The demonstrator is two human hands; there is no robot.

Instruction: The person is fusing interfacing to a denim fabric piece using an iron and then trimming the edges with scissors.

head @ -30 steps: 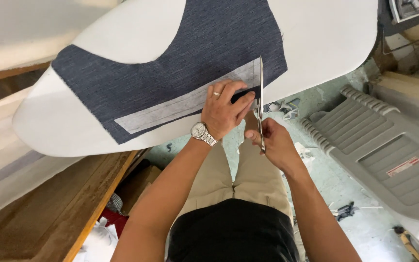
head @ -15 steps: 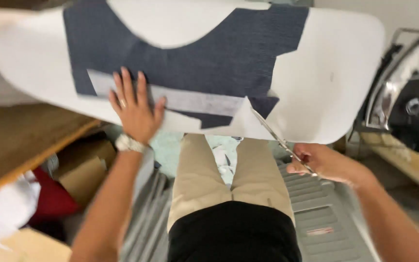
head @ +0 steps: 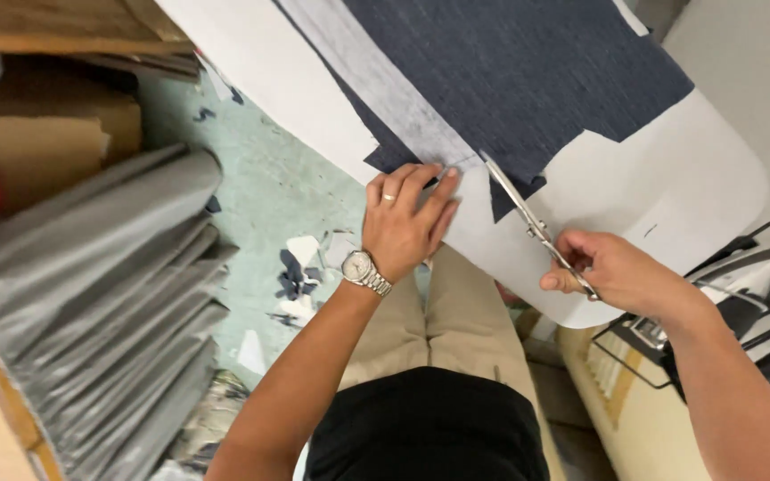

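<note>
Pale interfacing strip [head: 385, 85] lies on navy fabric [head: 528, 80] atop white ironing board [head: 670, 196], long axis diagonal, up-left from hands. Left hand [head: 405, 223] flat, fingers spread, pinning strip end. Right hand [head: 617, 272] grips scissors [head: 528, 218], blades pointing at strip end, just beside left fingertips.

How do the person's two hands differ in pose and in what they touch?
The left hand lies flat, fingers spread, on the pale strip; the right hand is curled around the scissors. The left wears a ring and wristwatch; the right is bare. Both work at the ironing board.

Left hand [head: 405, 223] pressing navy fabric [head: 519, 80] flat on white board [head: 670, 196]; right hand [head: 617, 272] holding scissors [head: 528, 218] at its edge.
</note>
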